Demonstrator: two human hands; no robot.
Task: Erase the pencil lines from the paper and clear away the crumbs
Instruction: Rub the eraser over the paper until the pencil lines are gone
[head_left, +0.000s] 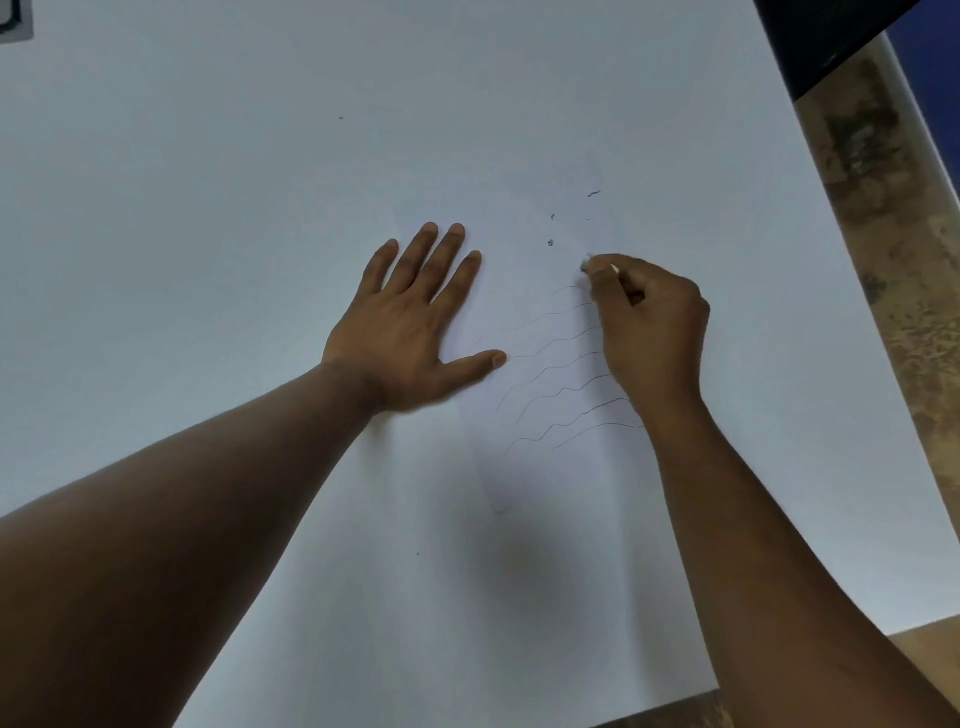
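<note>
A white sheet of paper (540, 467) lies on the white table, hard to tell from it. Several wavy pencil lines (561, 374) cross its middle. My left hand (415, 322) lies flat with spread fingers on the paper's left edge, pressing it down. My right hand (649, 327) pinches a small white eraser (597, 266) whose tip touches the paper just above the top line. Dark eraser crumbs (550, 242) and a longer shred (594, 194) lie scattered above the eraser. The right hand hides the lines' right ends.
The white table (208, 182) fills most of the view. Its right edge runs diagonally, with mottled brown floor (883, 234) beyond it. A black object (821, 36) overhangs the top right corner. Tiny specks (341, 118) dot the table.
</note>
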